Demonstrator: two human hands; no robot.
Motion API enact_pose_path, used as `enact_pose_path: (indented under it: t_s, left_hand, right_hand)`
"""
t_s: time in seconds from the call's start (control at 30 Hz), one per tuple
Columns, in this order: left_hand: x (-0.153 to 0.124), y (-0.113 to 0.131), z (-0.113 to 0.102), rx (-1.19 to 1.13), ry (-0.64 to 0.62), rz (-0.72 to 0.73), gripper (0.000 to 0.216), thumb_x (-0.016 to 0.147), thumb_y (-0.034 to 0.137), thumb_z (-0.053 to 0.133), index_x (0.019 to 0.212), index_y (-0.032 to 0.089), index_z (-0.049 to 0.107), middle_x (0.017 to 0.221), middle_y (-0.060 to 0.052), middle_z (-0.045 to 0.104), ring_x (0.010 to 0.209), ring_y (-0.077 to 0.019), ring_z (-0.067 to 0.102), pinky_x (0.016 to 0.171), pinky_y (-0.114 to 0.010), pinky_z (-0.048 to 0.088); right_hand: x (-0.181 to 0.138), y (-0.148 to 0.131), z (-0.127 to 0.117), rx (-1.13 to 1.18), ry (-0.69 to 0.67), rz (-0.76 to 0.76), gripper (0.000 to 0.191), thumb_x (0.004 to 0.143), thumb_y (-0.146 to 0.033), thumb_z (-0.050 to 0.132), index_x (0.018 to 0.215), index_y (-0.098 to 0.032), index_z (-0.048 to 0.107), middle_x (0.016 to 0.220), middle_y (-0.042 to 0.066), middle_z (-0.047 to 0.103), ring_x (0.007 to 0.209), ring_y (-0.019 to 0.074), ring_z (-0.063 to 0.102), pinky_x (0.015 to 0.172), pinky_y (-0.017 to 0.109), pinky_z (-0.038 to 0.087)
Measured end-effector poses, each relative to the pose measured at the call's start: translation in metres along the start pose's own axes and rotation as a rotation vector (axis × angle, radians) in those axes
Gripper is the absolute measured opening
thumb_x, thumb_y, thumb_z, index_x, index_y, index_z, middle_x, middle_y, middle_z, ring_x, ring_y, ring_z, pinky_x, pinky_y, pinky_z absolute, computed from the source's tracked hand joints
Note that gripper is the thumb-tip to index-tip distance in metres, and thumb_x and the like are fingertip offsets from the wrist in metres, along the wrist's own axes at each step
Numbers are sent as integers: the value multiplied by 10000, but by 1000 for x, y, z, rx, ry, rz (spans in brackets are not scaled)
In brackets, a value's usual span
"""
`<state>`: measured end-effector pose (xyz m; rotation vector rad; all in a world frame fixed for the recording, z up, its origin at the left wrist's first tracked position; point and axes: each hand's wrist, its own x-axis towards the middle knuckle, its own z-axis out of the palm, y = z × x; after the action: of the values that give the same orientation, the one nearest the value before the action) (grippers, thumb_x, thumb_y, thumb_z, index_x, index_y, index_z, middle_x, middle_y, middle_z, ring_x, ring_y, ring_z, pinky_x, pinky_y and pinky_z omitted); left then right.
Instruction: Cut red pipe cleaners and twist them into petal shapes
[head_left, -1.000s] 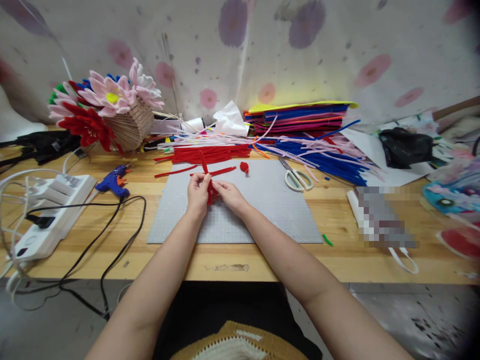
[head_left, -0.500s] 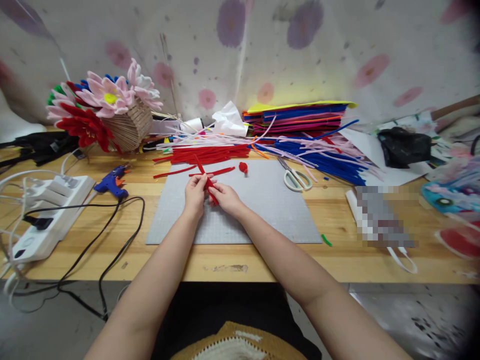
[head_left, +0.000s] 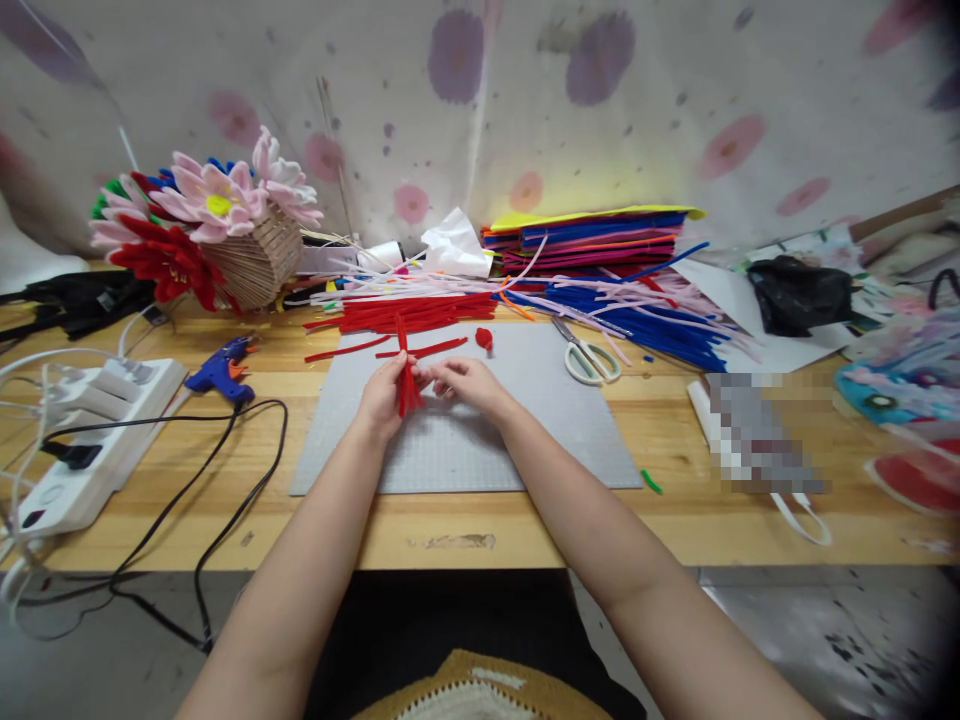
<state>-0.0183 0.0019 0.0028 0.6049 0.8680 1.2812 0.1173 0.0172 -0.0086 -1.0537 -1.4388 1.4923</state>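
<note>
Over the grey cutting mat (head_left: 525, 430), my left hand (head_left: 381, 395) is closed on a small bundle of red pipe cleaners (head_left: 407, 385) that stands upright. My right hand (head_left: 466, 382) sits just to the right of the bundle, fingers curled and pinching at its top. A pile of loose red pipe cleaners (head_left: 416, 312) lies at the mat's far edge, with a small red ball (head_left: 485, 339) beside it.
Scissors (head_left: 589, 355) lie on the mat's far right corner. Blue and pink pipe cleaners (head_left: 645, 315) and stacked felt sheets (head_left: 592, 235) lie behind. A blue glue gun (head_left: 221, 370), a power strip (head_left: 90, 430) and cables are at left. A basket of flowers (head_left: 217, 230) stands at back left.
The red bundle has turned from slanted to upright between my hands. Both hands have shifted slightly on the mat, and the view has tilted a little.
</note>
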Motion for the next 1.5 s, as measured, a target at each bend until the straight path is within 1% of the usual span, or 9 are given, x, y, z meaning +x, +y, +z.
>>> enact_pose_path:
  t_s: [0.1, 0.27, 0.47, 0.83, 0.93, 1.03, 1.1, 1.23, 1.5]
  left_hand:
    - [-6, 5, 2, -30, -196, -212, 144, 747, 262, 573, 687, 152, 503, 523, 55, 404, 446, -39, 431, 474, -168, 426]
    - [-9, -6, 6, 127, -365, -306, 174, 721, 295, 605, 720, 147, 514, 585, 36, 435, 420, -34, 402, 384, -157, 348]
    - [-4, -12, 5, 108, -347, -252, 171, 733, 287, 587, 717, 136, 508, 513, 68, 344, 358, -2, 270, 344, -121, 224]
    - [-7, -6, 9, -3, -306, -398, 172, 793, 223, 472, 660, 118, 500, 482, 69, 283, 336, 3, 229, 314, -100, 196]
    - [-7, -2, 6, -98, -318, -493, 181, 811, 213, 450, 668, 114, 501, 493, 65, 272, 344, 3, 241, 314, -90, 215]
    - [-10, 2, 5, -189, -331, -572, 176, 827, 194, 432, 677, 126, 497, 495, 58, 276, 342, 1, 243, 305, -80, 226]
    - [-12, 5, 4, -254, -315, -580, 173, 830, 168, 426, 669, 141, 484, 493, 51, 293, 337, -2, 246, 293, -77, 230]
    - [-15, 9, 2, -331, -286, -617, 167, 822, 127, 428, 660, 157, 457, 494, 45, 313, 321, -2, 254, 273, -74, 232]
    - [-12, 8, 1, -390, -402, -648, 130, 843, 178, 424, 730, 132, 470, 491, 67, 340, 329, 17, 315, 309, -49, 239]
  right_hand:
    - [0, -9, -11, 169, 137, 37, 286, 667, -443, 600, 747, -172, 551, 638, -24, 558, 544, 63, 519, 497, 183, 416]
    - [-1, -8, -8, 213, 73, 37, 293, 654, -443, 612, 717, -176, 508, 579, -35, 550, 491, 67, 512, 457, 182, 379]
    - [4, -3, -5, 26, 283, -21, 354, 629, -479, 612, 560, -167, 458, 490, -32, 509, 439, 63, 450, 412, 194, 323]
    - [2, -10, -5, 583, 340, 86, 230, 594, -336, 632, 639, -183, 466, 583, -43, 517, 496, 62, 450, 434, 193, 300]
    - [-2, -12, -11, 515, 176, 55, 184, 651, -350, 589, 714, -188, 528, 728, -14, 579, 614, 84, 515, 526, 205, 384]
    - [-6, -11, -16, 310, -97, -42, 239, 667, -310, 603, 881, -207, 582, 846, -4, 599, 709, 97, 538, 623, 223, 417]
    - [-6, -11, -18, 141, -173, -132, 251, 677, -292, 605, 912, -203, 591, 849, -1, 601, 728, 100, 532, 629, 220, 410]
    - [-3, -10, -18, -91, -130, -236, 164, 702, -297, 579, 804, -169, 589, 752, -6, 580, 660, 90, 501, 598, 215, 397]
    - [-3, -11, -11, -84, -28, -273, 205, 703, -359, 571, 776, -171, 534, 656, -25, 520, 520, 64, 456, 469, 197, 372]
